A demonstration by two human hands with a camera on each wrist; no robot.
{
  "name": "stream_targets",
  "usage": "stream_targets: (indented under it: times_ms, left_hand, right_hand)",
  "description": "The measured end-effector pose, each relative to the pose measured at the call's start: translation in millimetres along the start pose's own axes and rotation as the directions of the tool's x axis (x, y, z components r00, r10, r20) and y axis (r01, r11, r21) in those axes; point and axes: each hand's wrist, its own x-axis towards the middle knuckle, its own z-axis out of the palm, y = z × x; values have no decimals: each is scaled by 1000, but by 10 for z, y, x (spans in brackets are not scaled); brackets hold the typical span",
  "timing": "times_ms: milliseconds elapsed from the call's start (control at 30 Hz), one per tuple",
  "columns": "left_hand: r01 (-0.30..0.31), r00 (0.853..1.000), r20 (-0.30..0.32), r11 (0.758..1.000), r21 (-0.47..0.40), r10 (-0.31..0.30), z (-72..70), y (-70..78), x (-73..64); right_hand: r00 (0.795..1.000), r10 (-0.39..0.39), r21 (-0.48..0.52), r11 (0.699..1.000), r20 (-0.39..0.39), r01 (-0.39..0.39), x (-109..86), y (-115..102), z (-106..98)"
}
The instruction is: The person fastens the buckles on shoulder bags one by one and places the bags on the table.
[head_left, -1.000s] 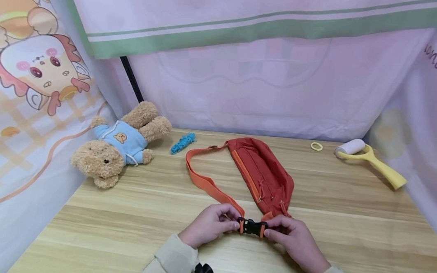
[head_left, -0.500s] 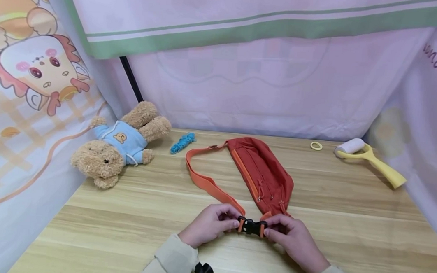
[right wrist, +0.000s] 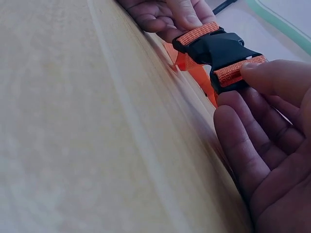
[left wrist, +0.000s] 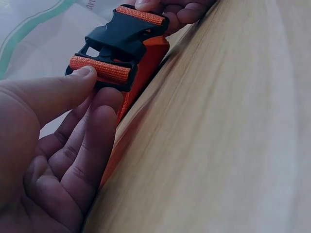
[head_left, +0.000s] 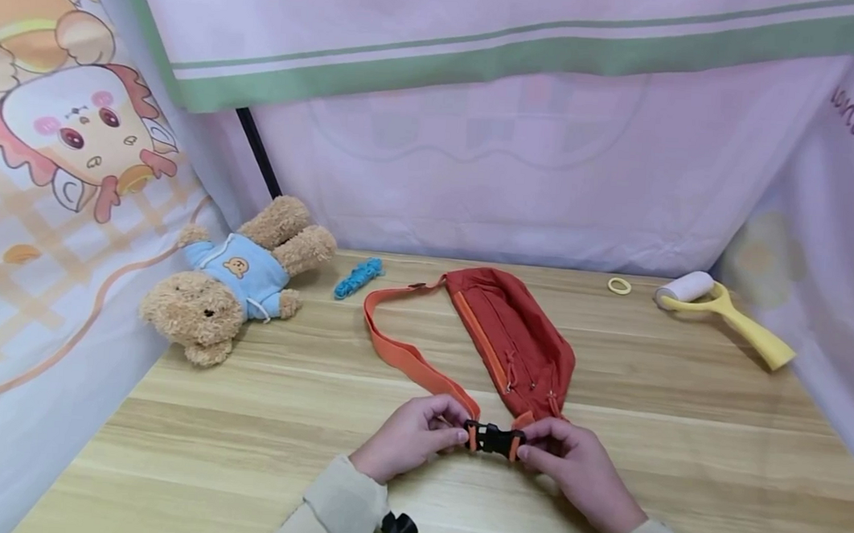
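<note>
A red waist bag [head_left: 513,335] lies on the table, its orange strap [head_left: 407,362] looping round on the left. At its near end is a black side-release buckle [head_left: 493,440], the two halves joined. My left hand [head_left: 414,435] pinches the buckle's left end between thumb and fingers. The right hand [head_left: 579,468] pinches its right end the same way. In the left wrist view the buckle [left wrist: 119,41] shows orange webbing threaded through both ends, with a thumb on the near one. The right wrist view shows the buckle [right wrist: 221,53] held just above the tabletop.
A teddy bear [head_left: 234,276] in a blue hoodie lies at the left. Behind the bag are a blue cord bundle [head_left: 359,278] and a small yellow ring [head_left: 619,286]. A yellow-handled lint roller [head_left: 729,310] lies far right. Cloth curtains [head_left: 519,167] enclose the table [head_left: 243,450].
</note>
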Motion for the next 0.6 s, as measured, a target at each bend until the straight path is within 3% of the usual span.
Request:
stream_targets:
  times_ms: [200,433,600]
  left_hand:
    - [9,1000,-1,1000,10,-9,4,4,0]
    - [-3,1000,20,999,35,3,8,9,6]
    - [-2,1000,19,999,53,1,10,2,7]
  right_hand:
    - [1000,10,-16,1000,-3,-10,11,10,-3]
    - [999,-39,-66,997,8,39,13,21,-7]
    - [1000,-14,-59,998,23,16,14,19,3]
